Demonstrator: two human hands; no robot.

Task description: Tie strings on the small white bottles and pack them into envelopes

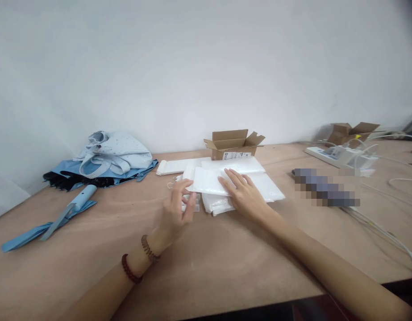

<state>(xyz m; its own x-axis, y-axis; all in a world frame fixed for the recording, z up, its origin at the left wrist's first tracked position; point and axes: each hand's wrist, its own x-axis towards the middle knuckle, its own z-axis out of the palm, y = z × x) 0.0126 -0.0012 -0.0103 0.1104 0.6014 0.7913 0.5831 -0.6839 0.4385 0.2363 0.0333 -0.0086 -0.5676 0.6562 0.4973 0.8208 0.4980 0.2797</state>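
Observation:
A white bubble mailer (210,180) lies on top of a loose pile of similar white mailers (268,186). My left hand (177,207) has its fingers curled at the mailer's left corner, index finger above and thumb lower down. My right hand (242,191) rests flat on the mailer's right part, fingers stretched out. Beneath the left corner, partly hidden by my left hand, are small clear-and-white pieces (195,204) too small to name. Behind the pile lies a stack of white envelopes (182,166).
An opened cardboard box (234,149) stands against the wall. To the left are a light-blue cloth bag (122,151) and a blue folding umbrella (83,198). On the right lie a pixelated dark object (322,187), a power strip (339,158) with cables and another cardboard box (351,133).

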